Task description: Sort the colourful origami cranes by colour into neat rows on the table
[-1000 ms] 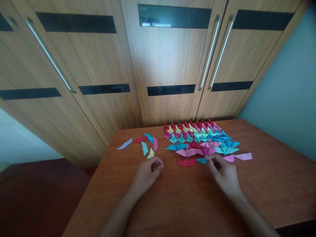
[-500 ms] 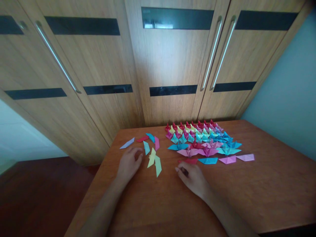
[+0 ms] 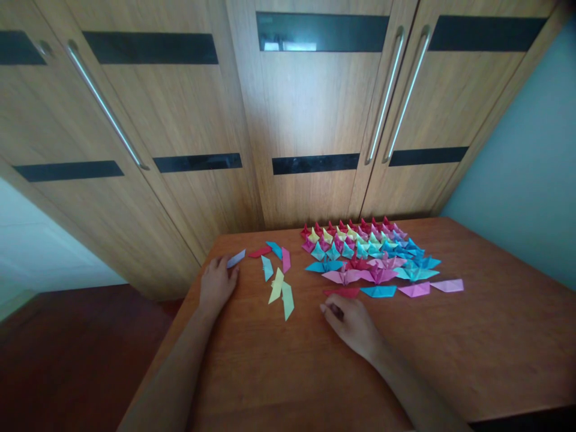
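My left hand (image 3: 217,287) lies at the table's left side, its fingers stretched over the near end of a lavender folded paper crane (image 3: 236,258) that is flat. Its thumb stands apart from the fingers. My right hand (image 3: 351,321) rests on the table with fingers loosely curled, and nothing shows in it. Just beyond its knuckles lies a red flat-folded crane (image 3: 344,293), partly hidden by the hand. Between my hands lie more flat-folded cranes: yellow (image 3: 276,286), pale green (image 3: 288,300), light blue (image 3: 267,268), pink (image 3: 286,259), blue (image 3: 275,249) and red (image 3: 260,252).
Opened paper cranes (image 3: 360,249) stand in several tight rows at the back of the wooden table (image 3: 486,336). Before them lie flat-folded blue (image 3: 378,292), pink (image 3: 414,290) and lilac (image 3: 447,286) cranes. A wooden cabinet (image 3: 310,108) with metal handles rises behind the table.
My left hand has moved left, away from the light blue and yellow pieces, and now covers part of the lavender one. My right hand has stayed in place.
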`<state>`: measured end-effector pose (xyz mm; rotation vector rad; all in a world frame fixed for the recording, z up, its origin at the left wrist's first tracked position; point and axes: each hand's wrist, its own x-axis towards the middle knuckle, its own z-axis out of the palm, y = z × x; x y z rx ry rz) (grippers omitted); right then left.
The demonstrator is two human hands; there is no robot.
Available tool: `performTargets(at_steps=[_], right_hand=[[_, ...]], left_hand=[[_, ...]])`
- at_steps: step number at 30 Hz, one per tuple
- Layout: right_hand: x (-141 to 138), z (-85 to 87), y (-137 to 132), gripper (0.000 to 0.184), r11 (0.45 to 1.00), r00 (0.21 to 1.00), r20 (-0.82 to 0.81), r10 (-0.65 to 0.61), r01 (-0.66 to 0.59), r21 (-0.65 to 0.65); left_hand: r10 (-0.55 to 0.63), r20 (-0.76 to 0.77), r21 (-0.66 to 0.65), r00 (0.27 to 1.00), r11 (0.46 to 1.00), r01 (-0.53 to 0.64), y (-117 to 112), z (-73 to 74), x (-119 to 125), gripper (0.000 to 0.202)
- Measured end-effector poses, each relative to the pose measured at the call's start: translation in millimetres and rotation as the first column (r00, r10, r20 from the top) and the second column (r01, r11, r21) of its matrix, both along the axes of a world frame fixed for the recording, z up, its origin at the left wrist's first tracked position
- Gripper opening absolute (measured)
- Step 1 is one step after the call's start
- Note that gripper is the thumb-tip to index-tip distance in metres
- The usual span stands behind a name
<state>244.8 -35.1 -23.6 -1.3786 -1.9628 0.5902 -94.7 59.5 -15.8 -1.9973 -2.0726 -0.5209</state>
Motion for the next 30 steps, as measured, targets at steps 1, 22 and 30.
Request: performTargets(at_steps=[1,22,30], right_hand=[[0.0,0.0,-0.3,0.026,1.000,1.000,0.001,0.001,-0.001,-0.004],[0.9,-3.0,-0.6,0.025,1.000,1.000,-0.004,-0.009,0.009,-0.016],[1.2,0.0,-1.7,0.027,1.000,1.000,-0.011,0.002,-0.003,-0.018]], left_hand=[[0.000,-0.004,0.000,1.000,1.000,0.000,1.3,-0.9,-0.9,0.042],[-0.017,0.074,-0.031,0.997,0.999,0.019,-7.2,10.0,7.4,0.026],[-0.058,0.237,-0.005,0.970,0.998,0.060,-8.2,8.9,1.1,0.025]])
